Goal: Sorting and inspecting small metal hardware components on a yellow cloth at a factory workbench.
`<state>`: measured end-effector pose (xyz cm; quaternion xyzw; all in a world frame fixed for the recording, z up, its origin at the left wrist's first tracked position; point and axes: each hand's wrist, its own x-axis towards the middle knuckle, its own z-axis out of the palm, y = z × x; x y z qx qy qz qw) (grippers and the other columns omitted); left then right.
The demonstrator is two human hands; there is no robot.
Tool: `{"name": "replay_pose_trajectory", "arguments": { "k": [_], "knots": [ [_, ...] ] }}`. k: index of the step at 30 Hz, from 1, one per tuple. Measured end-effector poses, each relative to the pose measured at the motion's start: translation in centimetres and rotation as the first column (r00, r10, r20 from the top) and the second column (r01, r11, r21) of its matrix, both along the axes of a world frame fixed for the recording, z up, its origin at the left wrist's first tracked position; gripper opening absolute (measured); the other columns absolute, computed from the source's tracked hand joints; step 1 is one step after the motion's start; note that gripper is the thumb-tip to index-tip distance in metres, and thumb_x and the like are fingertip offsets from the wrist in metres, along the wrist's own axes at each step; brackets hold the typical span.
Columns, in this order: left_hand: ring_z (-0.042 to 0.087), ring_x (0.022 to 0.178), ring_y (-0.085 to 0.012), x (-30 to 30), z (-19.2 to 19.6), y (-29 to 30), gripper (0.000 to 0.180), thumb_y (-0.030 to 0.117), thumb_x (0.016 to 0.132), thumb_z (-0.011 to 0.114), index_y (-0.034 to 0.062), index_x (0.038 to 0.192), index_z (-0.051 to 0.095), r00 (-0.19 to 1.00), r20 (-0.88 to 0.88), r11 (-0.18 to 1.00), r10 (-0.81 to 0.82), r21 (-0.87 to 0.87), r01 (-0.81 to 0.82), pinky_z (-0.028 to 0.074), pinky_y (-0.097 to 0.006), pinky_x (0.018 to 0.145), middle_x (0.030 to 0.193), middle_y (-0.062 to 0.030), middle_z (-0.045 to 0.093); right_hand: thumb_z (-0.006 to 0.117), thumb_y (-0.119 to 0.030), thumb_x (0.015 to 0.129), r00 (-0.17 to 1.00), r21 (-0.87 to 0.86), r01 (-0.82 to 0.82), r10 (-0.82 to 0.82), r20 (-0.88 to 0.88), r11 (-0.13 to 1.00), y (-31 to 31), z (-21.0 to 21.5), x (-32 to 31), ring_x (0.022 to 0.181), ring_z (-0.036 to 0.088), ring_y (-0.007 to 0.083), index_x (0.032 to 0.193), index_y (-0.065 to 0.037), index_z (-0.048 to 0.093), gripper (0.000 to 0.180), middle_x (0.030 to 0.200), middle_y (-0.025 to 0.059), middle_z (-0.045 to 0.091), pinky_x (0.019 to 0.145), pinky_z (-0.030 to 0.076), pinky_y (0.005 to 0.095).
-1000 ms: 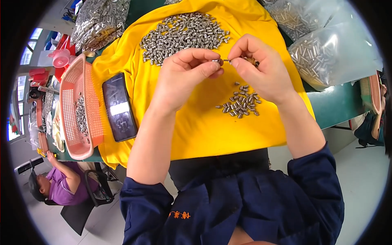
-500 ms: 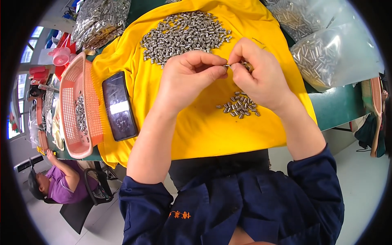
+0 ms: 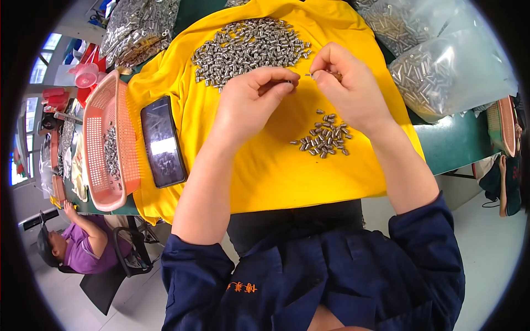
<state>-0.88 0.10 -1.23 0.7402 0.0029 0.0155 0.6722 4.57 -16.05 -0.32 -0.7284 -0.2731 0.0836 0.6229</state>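
Note:
Above the yellow cloth (image 3: 265, 187), my left hand (image 3: 251, 105) is closed in a pinch, thumb against fingers; a tiny dark spot shows at its fingertips, too small to name. My right hand (image 3: 350, 91) is pinched round a thin metal pin (image 3: 308, 75) whose tip points left toward the other hand, a small gap apart. The rest of the pin is hidden by the fingers. Beyond my hands lies a large pile of small metal cylinders (image 3: 248, 47). Below my right hand is a smaller pile of similar metal cylinders (image 3: 326, 138).
Left on the cloth lies a black phone (image 3: 163, 143), beside a pink plastic basket (image 3: 131, 154) with metal pieces inside. Plastic bags of metal parts (image 3: 425, 83) stand at the right; another bag (image 3: 138, 30) is at the far left. A person in purple (image 3: 88, 243) sits at the left.
My hands have parted slightly; their fingertips met before and now a gap shows. Another metal cylinder or more lies at the top of the smaller pile.

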Motion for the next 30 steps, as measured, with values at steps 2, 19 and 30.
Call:
{"name": "replay_pose_trajectory", "arguments": {
  "k": [2,19,30],
  "knots": [
    [0.057,0.075,-0.0101,0.1,-0.4,0.2,0.015,0.001,0.079,0.055,-0.0018,0.093,0.058,0.998,0.056,0.999,0.011,0.047,-0.014,0.045,-0.02,0.07,0.082,-0.0046,0.059,0.047,-0.006,0.074,1.0,-0.001,-0.007,0.007,-0.015,1.0,0.1,0.1,-0.2,0.05,0.038,0.0044,0.077,-0.003,0.047,0.003,0.062,-0.0009,0.046,0.044,0.032,0.0199],
    [0.059,0.075,-0.015,-0.1,-0.3,-0.2,0.014,0.001,0.08,0.054,-0.0019,0.094,0.055,0.993,-0.041,0.829,-0.108,-0.555,0.067,0.049,-0.025,0.069,0.084,-0.009,0.06,0.046,-0.004,0.074,0.995,0.01,-0.068,0.067,0.069,0.998,-0.1,0.9,-0.7,0.055,0.044,0.0052,0.076,-0.002,0.048,0.003,0.063,0.0002,0.048,0.047,0.035,0.0199],
    [0.06,0.072,-0.012,0.0,0.3,-0.8,0.009,0.0,0.076,0.058,-0.0028,0.085,0.059,0.999,0.015,0.963,0.034,-0.269,-0.029,0.048,-0.022,0.067,0.078,-0.0074,0.061,0.048,-0.006,0.074,0.993,-0.071,-0.023,0.031,0.114,0.997,0.1,0.7,-0.8,0.054,0.047,0.0105,0.075,-0.003,0.046,0.004,0.061,0.0047,0.049,0.048,0.036,0.0254]
  ]
}}
